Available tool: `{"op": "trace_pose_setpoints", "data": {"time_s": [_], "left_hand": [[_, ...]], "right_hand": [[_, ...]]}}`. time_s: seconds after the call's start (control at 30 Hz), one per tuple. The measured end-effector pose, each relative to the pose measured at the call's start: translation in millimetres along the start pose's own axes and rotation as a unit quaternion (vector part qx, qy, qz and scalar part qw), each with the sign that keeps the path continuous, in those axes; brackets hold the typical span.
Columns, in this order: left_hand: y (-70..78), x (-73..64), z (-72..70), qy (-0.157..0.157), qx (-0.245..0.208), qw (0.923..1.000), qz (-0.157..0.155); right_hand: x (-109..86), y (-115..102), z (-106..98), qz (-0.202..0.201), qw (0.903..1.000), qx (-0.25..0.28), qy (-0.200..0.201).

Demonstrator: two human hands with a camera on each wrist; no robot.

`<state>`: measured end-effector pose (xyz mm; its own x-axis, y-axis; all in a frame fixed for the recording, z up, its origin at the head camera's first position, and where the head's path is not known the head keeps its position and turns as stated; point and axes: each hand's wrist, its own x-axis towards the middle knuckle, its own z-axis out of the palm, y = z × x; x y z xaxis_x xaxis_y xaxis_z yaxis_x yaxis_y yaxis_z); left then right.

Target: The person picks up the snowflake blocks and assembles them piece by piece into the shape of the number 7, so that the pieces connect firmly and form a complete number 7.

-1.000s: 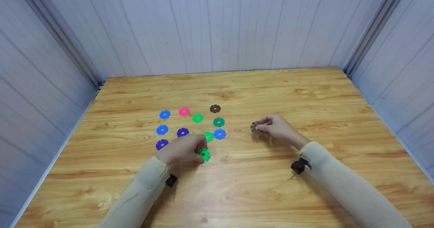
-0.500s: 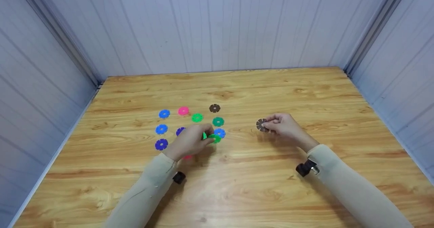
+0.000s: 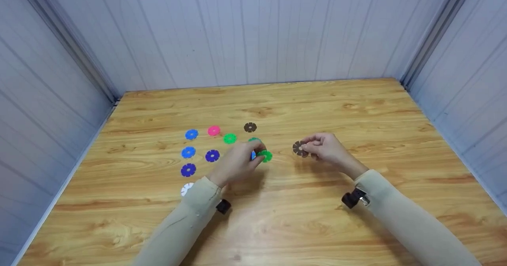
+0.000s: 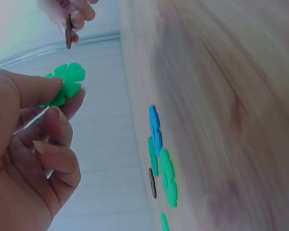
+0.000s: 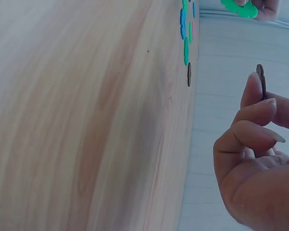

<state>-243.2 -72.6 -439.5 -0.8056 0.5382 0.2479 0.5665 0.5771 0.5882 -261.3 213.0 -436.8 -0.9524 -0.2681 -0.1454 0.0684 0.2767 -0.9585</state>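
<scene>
My left hand [image 3: 239, 161] pinches a bright green notched plastic disc [image 4: 69, 79] between thumb and finger, raised above the table. Facing it from the right, my right hand [image 3: 329, 152] pinches a brown notched disc [image 3: 300, 149] by its edge, also off the table. A gap separates the two discs. Under and behind the left hand lie a blue disc [image 4: 155, 130], a teal disc [image 4: 153, 156] and another green disc [image 4: 168, 178], partly hidden in the head view. A second brown disc [image 3: 250, 127] lies flat farther back.
Several flat discs lie on the left of the wooden table [image 3: 356, 111]: a pink disc [image 3: 214, 130], a green one, blue ones and a purple disc [image 3: 212, 155]. A white disc [image 3: 187, 189] is half covered by the left sleeve. Pale panel walls [image 3: 245, 32] enclose the table.
My left hand has carried the green disc to the right, toward the brown one, uncovering the purple and white discs. The right hand has shifted only slightly, still holding the brown disc.
</scene>
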Motion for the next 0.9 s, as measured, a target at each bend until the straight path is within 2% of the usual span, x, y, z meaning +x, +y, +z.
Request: {"op": "trace_pose_setpoints", "data": {"time_s": [0.13, 0.37, 0.57, 0.9], "left_hand": [[3.7, 1.7, 7.7, 0.001, -0.002, 1.0000, 0.006], [10.7, 10.3, 14.6, 0.028, 0.000, 0.9994, 0.017], [13.5, 15.2, 18.2, 0.018, 0.012, 0.9996, 0.020], [15.4, 15.8, 23.7, 0.030, 0.023, 0.9970, 0.068]], "right_hand": [[-1.7, 1.5, 5.2, 0.006, 0.9997, 0.018, -0.015], [-4.0, -0.5, 8.8, -0.005, 0.9991, 0.031, -0.027], [-5.7, -2.3, 10.3, -0.014, 0.9986, 0.036, -0.036], [-8.6, -2.7, 16.6, -0.015, 0.9981, 0.047, -0.037]]}}
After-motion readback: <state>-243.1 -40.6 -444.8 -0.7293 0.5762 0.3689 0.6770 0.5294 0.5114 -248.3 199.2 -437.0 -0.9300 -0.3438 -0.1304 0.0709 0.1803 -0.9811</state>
